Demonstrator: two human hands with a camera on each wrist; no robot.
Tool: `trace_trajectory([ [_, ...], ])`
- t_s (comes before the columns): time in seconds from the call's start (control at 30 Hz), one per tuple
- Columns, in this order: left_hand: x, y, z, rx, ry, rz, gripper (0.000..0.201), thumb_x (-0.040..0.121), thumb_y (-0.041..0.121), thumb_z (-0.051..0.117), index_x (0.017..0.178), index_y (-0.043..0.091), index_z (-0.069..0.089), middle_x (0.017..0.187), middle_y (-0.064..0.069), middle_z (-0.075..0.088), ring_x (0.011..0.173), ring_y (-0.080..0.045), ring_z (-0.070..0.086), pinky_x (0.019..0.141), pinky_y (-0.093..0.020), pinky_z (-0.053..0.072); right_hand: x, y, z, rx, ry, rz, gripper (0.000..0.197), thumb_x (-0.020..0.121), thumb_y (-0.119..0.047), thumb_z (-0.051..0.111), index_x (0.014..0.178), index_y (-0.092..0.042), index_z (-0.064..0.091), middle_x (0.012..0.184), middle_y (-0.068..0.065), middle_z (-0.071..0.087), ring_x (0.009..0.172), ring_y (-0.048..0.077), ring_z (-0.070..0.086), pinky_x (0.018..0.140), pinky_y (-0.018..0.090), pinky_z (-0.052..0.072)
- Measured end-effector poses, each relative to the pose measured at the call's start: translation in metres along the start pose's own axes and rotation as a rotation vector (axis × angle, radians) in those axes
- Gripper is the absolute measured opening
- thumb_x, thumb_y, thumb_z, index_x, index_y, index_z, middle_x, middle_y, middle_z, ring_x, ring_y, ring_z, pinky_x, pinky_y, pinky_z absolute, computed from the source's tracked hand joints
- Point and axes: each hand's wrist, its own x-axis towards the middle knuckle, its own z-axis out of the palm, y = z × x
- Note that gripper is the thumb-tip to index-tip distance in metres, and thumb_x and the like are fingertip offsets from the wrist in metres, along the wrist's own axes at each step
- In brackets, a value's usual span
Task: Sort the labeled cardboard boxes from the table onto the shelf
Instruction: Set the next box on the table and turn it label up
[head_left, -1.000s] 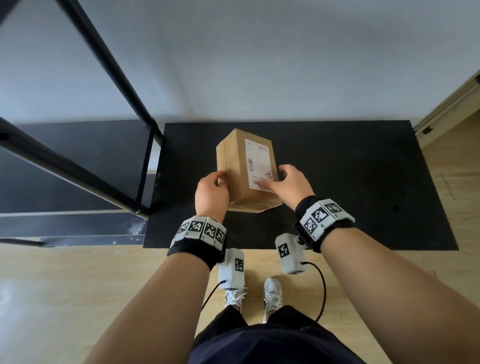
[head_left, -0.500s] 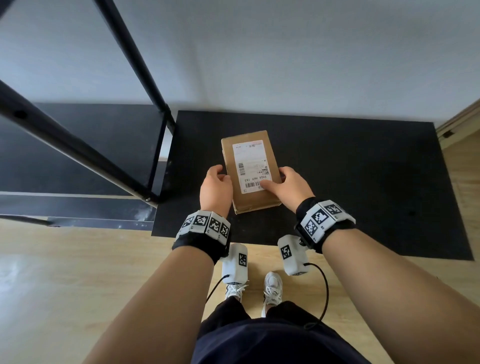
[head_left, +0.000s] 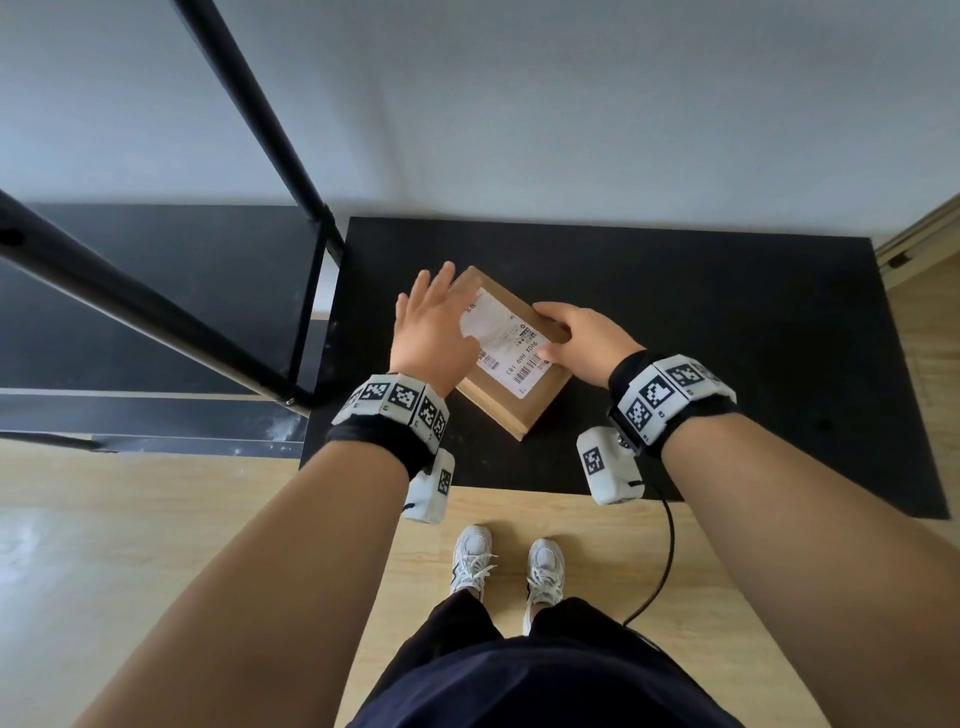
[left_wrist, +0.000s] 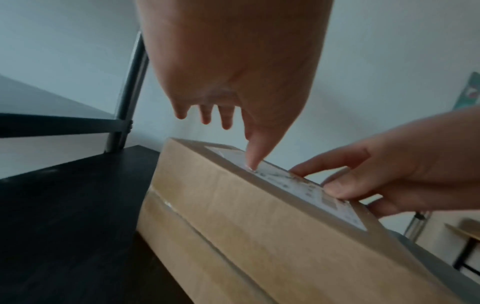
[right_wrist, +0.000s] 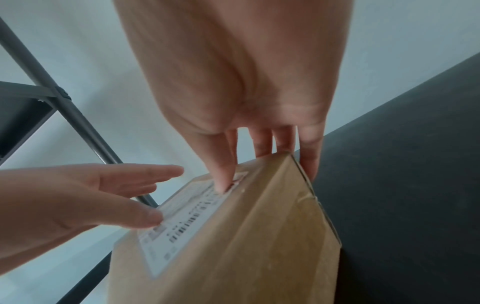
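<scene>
A brown cardboard box (head_left: 524, 400) with a white barcode label (head_left: 506, 345) lies flat, label up, on the black table (head_left: 727, 332), turned at an angle. My left hand (head_left: 434, 322) hovers over its left part with fingers spread and straight; in the left wrist view its thumb tip (left_wrist: 253, 162) touches the label. My right hand (head_left: 576, 340) grips the box's right edge, thumb (right_wrist: 223, 181) on the label, fingers (right_wrist: 310, 164) curled down the far side. The box (left_wrist: 259, 226) fills the left wrist view; the box (right_wrist: 246, 246) also shows in the right wrist view.
A black metal shelf frame (head_left: 260, 130) stands to the left of the table, with a dark shelf board (head_left: 156, 291) below. A white wall runs behind. Light wooden floor (head_left: 156, 545) and my white shoes (head_left: 470, 564) are below the table's front edge.
The box has been turned counter-clockwise on the table and now lies at an angle. My left hand let go of its side and opened above it. The right hand kept its hold.
</scene>
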Motion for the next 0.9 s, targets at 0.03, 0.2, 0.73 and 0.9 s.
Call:
trace_trajectory([
  [0.03, 0.003, 0.002, 0.000, 0.076, -0.044, 0.043, 0.074, 0.093, 0.017, 0.058, 0.158, 0.034, 0.027, 0.170, 0.001, 0.007, 0.157, -0.026, -0.002, 0.126, -0.050, 0.002, 0.002, 0.000, -0.001, -0.019, 0.010, -0.005, 0.059, 0.097, -0.019, 0.056, 0.153, -0.026, 0.035, 0.150, 0.000, 0.049, 0.133, 0.021, 0.050, 0.104, 0.035, 0.041],
  [0.2, 0.009, 0.005, 0.003, 0.148, -0.197, 0.044, 0.065, 0.101, 0.041, 0.050, 0.158, 0.039, 0.021, 0.170, 0.008, 0.002, 0.157, -0.024, 0.003, 0.122, -0.052, 0.023, 0.002, 0.004, -0.001, -0.104, 0.122, 0.021, 0.052, 0.097, -0.023, 0.055, 0.148, -0.024, 0.043, 0.143, 0.007, 0.052, 0.128, 0.026, 0.053, 0.103, 0.040, 0.046],
  [0.73, -0.013, 0.039, 0.024, 0.316, 0.106, -0.086, 0.043, 0.102, 0.040, 0.048, 0.132, 0.009, 0.051, 0.134, -0.010, 0.049, 0.118, -0.027, 0.054, 0.089, -0.037, 0.046, -0.030, 0.021, 0.015, 0.020, 0.404, 0.297, 0.077, 0.088, -0.041, 0.068, 0.150, -0.016, 0.030, 0.146, 0.013, 0.038, 0.129, 0.029, 0.047, 0.093, 0.041, 0.049],
  [0.9, -0.005, 0.032, 0.028, 0.186, 0.070, 0.024, 0.042, 0.103, 0.030, 0.046, 0.140, 0.012, 0.048, 0.136, -0.008, 0.056, 0.126, -0.026, 0.053, 0.107, -0.037, 0.039, -0.031, 0.024, 0.015, 0.120, 0.400, 0.309, 0.083, 0.087, -0.036, 0.070, 0.153, -0.013, 0.024, 0.147, 0.016, 0.037, 0.129, 0.032, 0.049, 0.098, 0.040, 0.046],
])
